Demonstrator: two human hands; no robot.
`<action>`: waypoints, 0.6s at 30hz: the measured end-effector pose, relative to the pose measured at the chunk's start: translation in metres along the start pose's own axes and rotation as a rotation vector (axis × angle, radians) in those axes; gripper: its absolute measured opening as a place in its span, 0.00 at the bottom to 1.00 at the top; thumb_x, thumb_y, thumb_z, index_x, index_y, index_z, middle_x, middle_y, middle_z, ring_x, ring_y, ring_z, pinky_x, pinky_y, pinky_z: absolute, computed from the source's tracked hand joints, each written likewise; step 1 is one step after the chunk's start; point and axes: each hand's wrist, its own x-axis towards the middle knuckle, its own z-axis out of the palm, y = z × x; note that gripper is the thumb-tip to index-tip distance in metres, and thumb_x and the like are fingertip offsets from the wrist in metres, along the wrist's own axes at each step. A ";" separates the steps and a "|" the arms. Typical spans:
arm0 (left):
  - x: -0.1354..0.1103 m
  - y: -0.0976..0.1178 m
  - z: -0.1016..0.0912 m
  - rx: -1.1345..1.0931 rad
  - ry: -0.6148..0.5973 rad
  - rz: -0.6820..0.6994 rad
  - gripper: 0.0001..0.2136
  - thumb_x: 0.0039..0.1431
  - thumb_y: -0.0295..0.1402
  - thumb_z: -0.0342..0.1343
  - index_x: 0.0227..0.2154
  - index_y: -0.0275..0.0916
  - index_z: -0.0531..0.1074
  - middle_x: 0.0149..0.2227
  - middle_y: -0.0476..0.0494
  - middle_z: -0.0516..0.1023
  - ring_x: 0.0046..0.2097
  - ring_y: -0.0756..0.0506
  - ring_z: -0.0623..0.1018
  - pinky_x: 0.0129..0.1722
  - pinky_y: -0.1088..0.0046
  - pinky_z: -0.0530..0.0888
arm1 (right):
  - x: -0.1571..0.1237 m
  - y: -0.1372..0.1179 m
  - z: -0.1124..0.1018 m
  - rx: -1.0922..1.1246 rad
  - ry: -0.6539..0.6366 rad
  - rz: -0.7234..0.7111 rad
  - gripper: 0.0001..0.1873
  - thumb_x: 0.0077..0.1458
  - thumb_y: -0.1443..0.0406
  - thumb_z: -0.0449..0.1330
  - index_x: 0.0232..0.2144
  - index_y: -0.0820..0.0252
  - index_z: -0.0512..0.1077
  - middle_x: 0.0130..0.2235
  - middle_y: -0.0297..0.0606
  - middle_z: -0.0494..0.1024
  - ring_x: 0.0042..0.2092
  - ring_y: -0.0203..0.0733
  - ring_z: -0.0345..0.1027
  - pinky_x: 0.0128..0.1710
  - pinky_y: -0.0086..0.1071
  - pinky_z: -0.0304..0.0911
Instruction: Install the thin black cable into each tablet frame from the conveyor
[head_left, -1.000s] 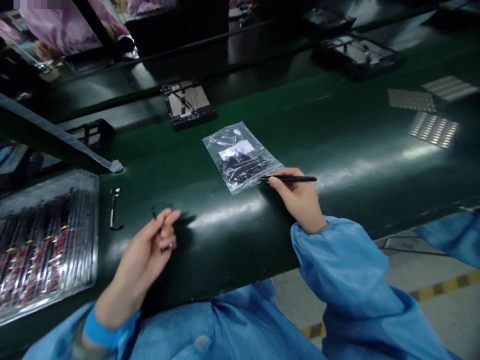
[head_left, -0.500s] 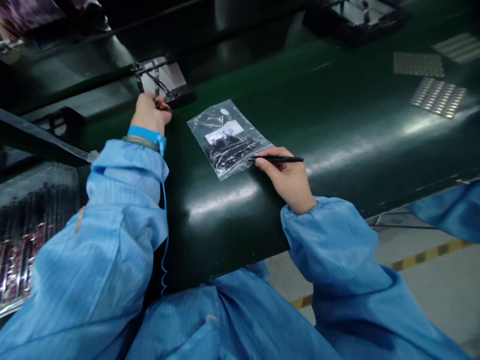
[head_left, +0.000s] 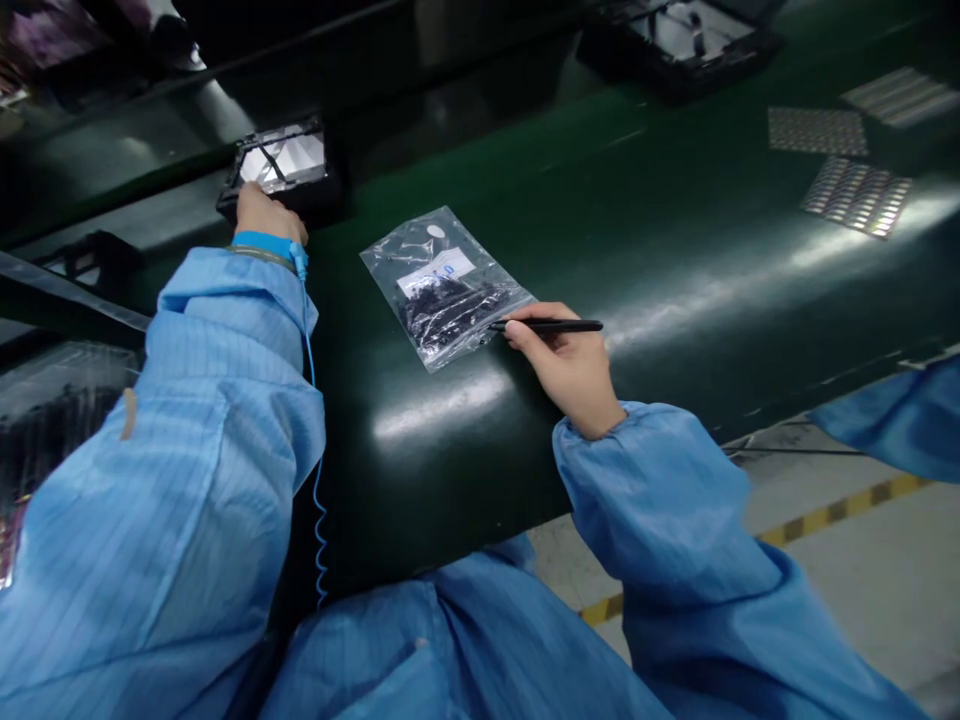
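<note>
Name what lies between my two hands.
Head view: a clear plastic bag of small black parts lies on the dark green belt between left hand and right hand, which holds a thin black stick.

Left hand (head_left: 262, 212) is stretching out fr. near the body to the black framed panel (head_left: 283, 165) — gripping its near edge, it's dragging the panel left & tilting it.

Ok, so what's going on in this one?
A person in a blue smock works at a green belt. The left hand is stretched out to a black framed unit at the belt's far side and touches its near edge; whether it grips is unclear. The right hand holds a thin black tool, with its tip at the edge of a clear bag of small dark parts. Silvery sheets lie further off.
</note>
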 end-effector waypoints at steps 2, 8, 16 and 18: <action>-0.003 0.006 -0.002 -0.033 0.161 0.003 0.17 0.71 0.34 0.32 0.47 0.25 0.61 0.44 0.43 0.67 0.28 0.59 0.65 0.22 0.85 0.60 | -0.001 0.000 0.000 0.028 -0.001 0.021 0.10 0.57 0.59 0.60 0.39 0.59 0.72 0.38 0.35 0.75 0.38 0.36 0.71 0.41 0.32 0.66; -0.054 0.018 -0.025 -0.029 0.346 0.098 0.18 0.68 0.33 0.33 0.51 0.19 0.50 0.47 0.43 0.62 0.30 0.62 0.63 0.27 0.82 0.50 | -0.003 0.000 0.000 -0.005 -0.048 0.070 0.13 0.56 0.57 0.61 0.37 0.60 0.70 0.35 0.35 0.75 0.35 0.36 0.71 0.38 0.32 0.66; -0.212 0.002 -0.112 -0.061 0.120 0.181 0.21 0.57 0.37 0.56 0.18 0.37 0.50 0.14 0.57 0.48 0.19 0.56 0.48 0.17 0.80 0.50 | -0.003 -0.002 0.000 -0.064 -0.076 0.076 0.13 0.55 0.57 0.61 0.36 0.60 0.71 0.34 0.35 0.76 0.36 0.38 0.71 0.38 0.33 0.65; -0.246 -0.008 -0.139 0.070 0.311 0.000 0.16 0.52 0.40 0.59 0.19 0.38 0.60 0.14 0.58 0.56 0.18 0.56 0.53 0.17 0.80 0.50 | -0.003 -0.002 0.000 -0.042 -0.086 0.074 0.12 0.55 0.57 0.61 0.35 0.60 0.71 0.33 0.35 0.75 0.36 0.38 0.72 0.39 0.34 0.65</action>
